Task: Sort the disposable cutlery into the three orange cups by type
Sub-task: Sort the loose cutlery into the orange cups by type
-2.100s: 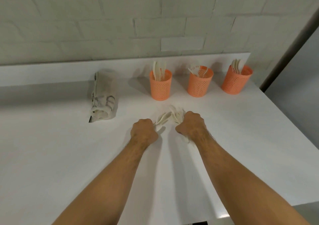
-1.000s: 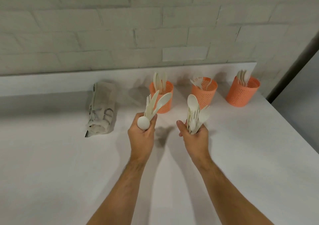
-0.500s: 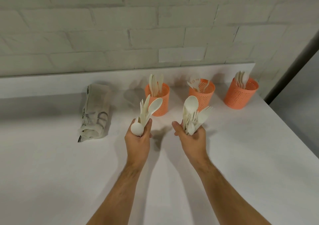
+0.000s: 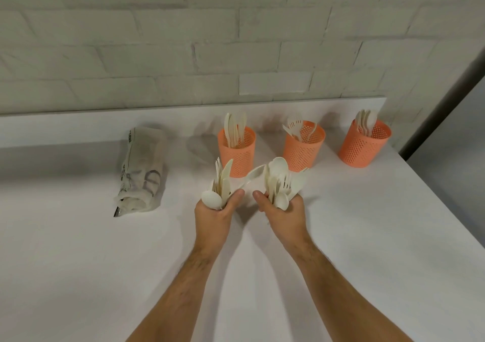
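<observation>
Three orange mesh cups stand in a row at the back of the white table: the left cup (image 4: 237, 155) has knives in it, the middle cup (image 4: 303, 150) forks, the right cup (image 4: 363, 146) spoons. My left hand (image 4: 214, 217) grips a mixed bunch of cream cutlery (image 4: 223, 184), with a spoon leaning right towards the other hand. A second mixed bunch (image 4: 282, 184) of spoons and forks is gripped by my right hand (image 4: 284, 215). Both hands hover close together in front of the left and middle cups.
A crumpled paper packet (image 4: 141, 171) lies on the table (image 4: 78, 250) left of the cups. A white brick wall stands behind the table. The table's right edge runs diagonally just past the right cup.
Both hands lifted the cutlery off the table and turned it upright. Since half a second ago they have drawn closer, and a spoon in the left bunch has tipped towards the right hand.
</observation>
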`<state>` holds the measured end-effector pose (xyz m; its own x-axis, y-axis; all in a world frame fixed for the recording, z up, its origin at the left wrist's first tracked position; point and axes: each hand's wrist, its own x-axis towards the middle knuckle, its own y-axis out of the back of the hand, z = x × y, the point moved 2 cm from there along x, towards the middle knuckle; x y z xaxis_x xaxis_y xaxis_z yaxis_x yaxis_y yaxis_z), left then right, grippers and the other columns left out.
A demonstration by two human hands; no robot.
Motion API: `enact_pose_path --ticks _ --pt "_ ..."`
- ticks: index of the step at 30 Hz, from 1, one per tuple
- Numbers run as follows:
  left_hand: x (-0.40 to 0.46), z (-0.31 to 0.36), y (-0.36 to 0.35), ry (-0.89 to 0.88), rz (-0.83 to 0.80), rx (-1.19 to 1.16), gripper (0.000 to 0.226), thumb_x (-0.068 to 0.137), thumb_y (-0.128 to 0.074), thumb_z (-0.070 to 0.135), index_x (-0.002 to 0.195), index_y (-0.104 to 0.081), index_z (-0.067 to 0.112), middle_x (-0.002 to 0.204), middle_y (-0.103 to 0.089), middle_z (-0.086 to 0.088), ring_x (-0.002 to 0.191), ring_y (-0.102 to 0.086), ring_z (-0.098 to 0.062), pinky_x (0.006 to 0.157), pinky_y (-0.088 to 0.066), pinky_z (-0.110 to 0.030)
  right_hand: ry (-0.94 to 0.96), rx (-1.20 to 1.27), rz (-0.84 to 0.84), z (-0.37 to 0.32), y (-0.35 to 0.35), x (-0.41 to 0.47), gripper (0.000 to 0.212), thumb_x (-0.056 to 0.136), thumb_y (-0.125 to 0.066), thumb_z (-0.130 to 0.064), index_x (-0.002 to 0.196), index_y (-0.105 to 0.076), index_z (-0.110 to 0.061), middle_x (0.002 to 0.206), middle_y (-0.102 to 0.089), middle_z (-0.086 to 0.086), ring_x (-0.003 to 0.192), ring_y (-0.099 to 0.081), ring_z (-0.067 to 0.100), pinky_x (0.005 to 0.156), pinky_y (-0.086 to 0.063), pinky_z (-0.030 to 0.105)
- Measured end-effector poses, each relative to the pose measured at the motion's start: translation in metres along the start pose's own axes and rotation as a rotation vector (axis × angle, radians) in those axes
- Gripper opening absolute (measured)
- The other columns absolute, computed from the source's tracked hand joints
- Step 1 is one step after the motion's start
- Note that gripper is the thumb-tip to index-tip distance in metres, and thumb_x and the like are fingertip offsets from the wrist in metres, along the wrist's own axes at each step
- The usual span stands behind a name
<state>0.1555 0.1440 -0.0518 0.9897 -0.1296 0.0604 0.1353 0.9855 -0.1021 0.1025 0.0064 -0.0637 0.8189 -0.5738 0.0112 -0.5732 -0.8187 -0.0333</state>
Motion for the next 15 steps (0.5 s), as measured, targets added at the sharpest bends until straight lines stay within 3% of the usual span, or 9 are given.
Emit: enact_pose_path --ticks 3,5,8,11,14,15 --pt "0.005 -0.003 0.004 -0.006 0.012 0.027 0.02 0.09 -0.068 0.024 0.07 -0.064 0.025 0.061 -0.06 0.013 0.06 -0.057 -0.003 0.057 -0.045 -0.015 0.003 -0.009 0.038 -0.001 0.003 0.002 0.017 0.084 -0.08 -0.017 0.081 -0.067 -0.006 0.064 -0.065 -0.003 0.059 -0.062 0.007 0.056 -0.048 0.018" --pt "0.008 -0.006 0.006 0.005 -0.009 0.061 0.028 0.096 -0.06 0.029 0.071 -0.061 0.017 0.066 -0.058 0.005 0.065 -0.054 -0.008 0.06 -0.045 -0.016 0.007 -0.013 0.049 -0.002 0.007 0.003 0.021 0.084 -0.079 -0.017 0.078 -0.065 -0.003 0.063 -0.064 0.0 0.058 -0.06 0.009 0.054 -0.047 0.019" --pt "0.01 -0.01 0.007 0.075 -0.01 0.064 0.025 0.099 -0.054 0.029 0.092 -0.064 0.007 0.077 -0.062 -0.001 0.066 -0.057 -0.004 0.056 -0.045 -0.009 0.014 -0.003 0.048 -0.005 0.009 0.003 0.025 0.084 -0.079 -0.016 0.08 -0.064 0.003 0.065 -0.063 0.005 0.059 -0.059 0.01 0.054 -0.047 0.02" --pt "0.012 -0.009 0.007 0.077 -0.025 0.061 0.029 0.097 -0.058 0.021 0.118 -0.058 0.0 0.088 -0.065 0.0 0.072 -0.063 0.003 0.064 -0.048 -0.009 0.013 0.017 0.035 -0.01 0.01 0.003 0.023 0.083 -0.08 -0.014 0.08 -0.064 0.002 0.066 -0.062 0.004 0.06 -0.059 0.01 0.055 -0.047 0.019" --pt "0.012 -0.001 0.006 0.057 -0.01 0.057 0.013 0.089 -0.069 0.017 0.1 -0.068 0.025 0.077 -0.068 0.012 0.077 -0.066 -0.005 0.067 -0.053 -0.017 0.022 0.003 -0.023 -0.016 0.008 0.003 0.021 0.081 -0.082 -0.011 0.078 -0.063 -0.002 0.064 -0.06 0.001 0.061 -0.058 0.012 0.056 -0.048 0.022" --pt "0.01 0.0 0.005 0.046 -0.01 0.051 0.018 0.087 -0.073 0.015 0.09 -0.069 0.033 0.073 -0.067 0.012 0.076 -0.065 -0.008 0.068 -0.054 -0.02 0.013 -0.027 -0.04 -0.016 0.007 0.003 0.02 0.08 -0.082 -0.011 0.076 -0.063 -0.004 0.063 -0.062 -0.001 0.06 -0.06 0.012 0.056 -0.049 0.023"
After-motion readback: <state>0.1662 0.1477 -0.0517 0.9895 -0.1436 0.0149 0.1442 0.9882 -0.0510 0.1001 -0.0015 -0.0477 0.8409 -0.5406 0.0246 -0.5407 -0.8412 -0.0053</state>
